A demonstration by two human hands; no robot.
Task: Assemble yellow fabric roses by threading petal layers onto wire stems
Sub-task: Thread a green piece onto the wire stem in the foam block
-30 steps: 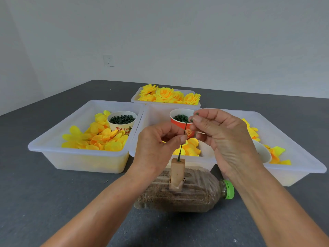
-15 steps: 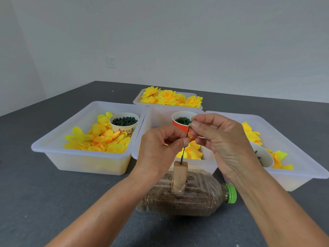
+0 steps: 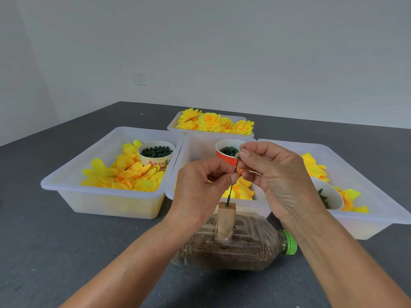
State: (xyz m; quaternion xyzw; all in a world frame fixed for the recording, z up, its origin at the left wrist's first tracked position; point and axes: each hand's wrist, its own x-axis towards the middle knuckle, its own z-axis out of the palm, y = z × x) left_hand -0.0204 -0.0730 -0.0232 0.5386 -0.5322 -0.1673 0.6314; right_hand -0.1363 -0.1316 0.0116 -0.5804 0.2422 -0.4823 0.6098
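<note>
I see the green wire stem (image 3: 231, 187) standing in the wooden block (image 3: 225, 220) atop the capped bottle (image 3: 233, 250), near the front of the grey table (image 3: 66, 252). My left hand (image 3: 200, 187) pinches the stem mid-length with curled fingers; my right hand (image 3: 275, 176) pinches its upper end. Loose yellow petals (image 3: 124, 174) lie in the left tray (image 3: 106, 203); finished roses (image 3: 213, 122) fill the far tray.

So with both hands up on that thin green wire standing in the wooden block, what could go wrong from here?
1. The thin green wire stem leans; the left hand and right hand pinching it could bend it or pull it out of the small wooden block.
2. That block stands on a soil-filled plastic bottle lying sideways, which might roll.
</note>
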